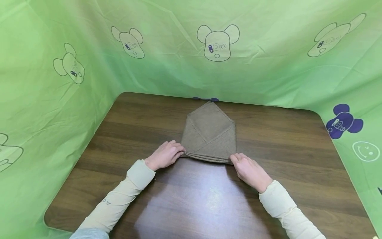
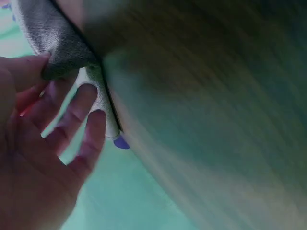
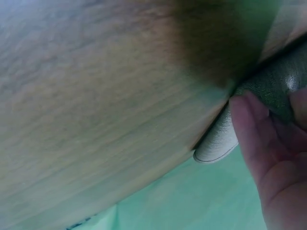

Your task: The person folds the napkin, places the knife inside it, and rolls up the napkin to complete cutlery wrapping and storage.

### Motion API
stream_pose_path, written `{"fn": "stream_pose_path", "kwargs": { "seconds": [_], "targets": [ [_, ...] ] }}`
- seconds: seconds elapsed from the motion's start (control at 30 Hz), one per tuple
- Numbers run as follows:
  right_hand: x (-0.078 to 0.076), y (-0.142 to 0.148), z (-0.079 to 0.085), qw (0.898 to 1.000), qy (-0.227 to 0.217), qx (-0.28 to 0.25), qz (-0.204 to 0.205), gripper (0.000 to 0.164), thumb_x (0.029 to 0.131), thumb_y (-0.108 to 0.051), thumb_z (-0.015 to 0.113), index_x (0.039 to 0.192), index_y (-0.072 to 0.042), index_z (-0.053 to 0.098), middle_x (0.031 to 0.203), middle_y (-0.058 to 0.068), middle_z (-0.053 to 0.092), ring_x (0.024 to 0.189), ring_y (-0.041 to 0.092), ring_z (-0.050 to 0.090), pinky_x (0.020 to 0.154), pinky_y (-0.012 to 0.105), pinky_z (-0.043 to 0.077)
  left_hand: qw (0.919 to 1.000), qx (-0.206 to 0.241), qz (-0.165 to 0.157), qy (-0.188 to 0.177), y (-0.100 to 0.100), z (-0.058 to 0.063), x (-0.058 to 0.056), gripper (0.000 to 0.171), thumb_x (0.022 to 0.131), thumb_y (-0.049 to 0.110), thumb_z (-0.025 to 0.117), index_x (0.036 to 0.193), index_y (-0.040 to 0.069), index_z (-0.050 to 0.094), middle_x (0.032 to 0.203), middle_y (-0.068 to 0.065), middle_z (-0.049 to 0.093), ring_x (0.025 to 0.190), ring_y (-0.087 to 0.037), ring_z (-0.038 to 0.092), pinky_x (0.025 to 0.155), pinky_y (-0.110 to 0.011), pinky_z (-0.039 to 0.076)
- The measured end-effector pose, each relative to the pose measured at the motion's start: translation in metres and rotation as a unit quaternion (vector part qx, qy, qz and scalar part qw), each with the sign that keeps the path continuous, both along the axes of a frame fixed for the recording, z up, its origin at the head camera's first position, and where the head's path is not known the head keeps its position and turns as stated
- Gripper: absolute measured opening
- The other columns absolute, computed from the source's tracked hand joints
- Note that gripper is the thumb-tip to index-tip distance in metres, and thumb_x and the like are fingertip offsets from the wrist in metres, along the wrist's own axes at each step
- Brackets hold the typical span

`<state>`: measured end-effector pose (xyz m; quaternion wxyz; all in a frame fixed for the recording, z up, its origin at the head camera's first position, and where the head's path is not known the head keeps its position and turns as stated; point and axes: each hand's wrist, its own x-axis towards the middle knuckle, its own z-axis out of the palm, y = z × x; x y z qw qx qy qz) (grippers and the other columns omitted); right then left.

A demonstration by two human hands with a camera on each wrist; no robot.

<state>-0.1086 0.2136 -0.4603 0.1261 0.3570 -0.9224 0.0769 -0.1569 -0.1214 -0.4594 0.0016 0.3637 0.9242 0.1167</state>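
A folded grey-brown cloth [image 1: 212,127] lies on the wooden table, its far end coming to a point near the back edge. Several layers show along its near edge, which bows a little between the two hands. At the near left corner my left hand [image 1: 167,154] pinches the cloth between thumb and fingers. My right hand [image 1: 249,169] pinches the near right corner. In the left wrist view the thumb and forefinger grip the fabric [image 2: 60,43], with the other fingers spread below it. The right wrist view shows fingertips on the folded fabric [image 3: 271,86] close over the tabletop.
The dark wooden table [image 1: 286,142] has rounded corners. A green fabric backdrop [image 1: 167,73] printed with bear heads stands around its back and sides. Light reflects off the tabletop between the two forearms.
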Motion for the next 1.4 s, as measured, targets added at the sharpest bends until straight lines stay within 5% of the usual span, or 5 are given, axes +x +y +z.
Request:
{"fn": "stream_pose_path", "kwargs": {
  "seconds": [0.37, 0.9, 1.17, 1.4],
  "targets": [
    [0.0, -0.001, -0.001, 1.0, -0.017, 0.012, -0.022, 0.02, 0.075, 0.015, 0.051, 0.079, -0.003, 0.045, 0.065, 0.003, 0.042, 0.059, 0.02, 0.042, 0.058, 0.033, 0.041, 0.9875, 0.085, 0.006, -0.132, -0.002, 0.004, -0.007, 0.019, 0.097, 0.009, 0.054, 0.105, 0.003, 0.07, 0.102, -0.007, 0.073, 0.096, -0.018, 0.068, 0.088, -0.035, 0.053],
    [-0.003, -0.005, 0.002, 0.997, -0.059, -0.021, -0.05, 0.015, 0.083, 0.01, 0.054, 0.081, -0.003, 0.049, 0.061, 0.006, 0.051, 0.058, 0.03, 0.056, 0.054, 0.039, 0.047, 0.9721, 0.135, 0.062, -0.182, -0.001, -0.002, -0.009, 0.015, 0.095, 0.008, 0.057, 0.11, 0.008, 0.06, 0.078, 0.0, 0.066, 0.068, -0.007, 0.056, 0.066, -0.024, 0.047],
    [-0.005, -0.006, 0.009, 0.968, -0.193, -0.088, -0.134, 0.002, 0.093, -0.005, 0.056, 0.093, -0.004, 0.058, 0.074, 0.006, 0.066, 0.066, 0.022, 0.064, 0.059, 0.037, 0.05, 0.9591, 0.133, 0.114, -0.222, 0.001, 0.0, -0.008, 0.028, 0.092, 0.01, 0.061, 0.118, 0.006, 0.05, 0.07, 0.001, 0.062, 0.058, -0.008, 0.052, 0.061, -0.025, 0.044],
    [-0.009, -0.006, 0.01, 0.96, -0.202, -0.096, -0.168, 0.007, 0.091, -0.008, 0.061, 0.088, -0.005, 0.056, 0.068, 0.005, 0.063, 0.062, 0.023, 0.061, 0.057, 0.039, 0.048, 0.9482, 0.126, 0.168, -0.238, 0.004, 0.002, -0.009, 0.039, 0.091, 0.015, 0.065, 0.125, 0.005, 0.047, 0.068, 0.0, 0.063, 0.058, -0.01, 0.054, 0.063, -0.027, 0.045]
  ]
}}
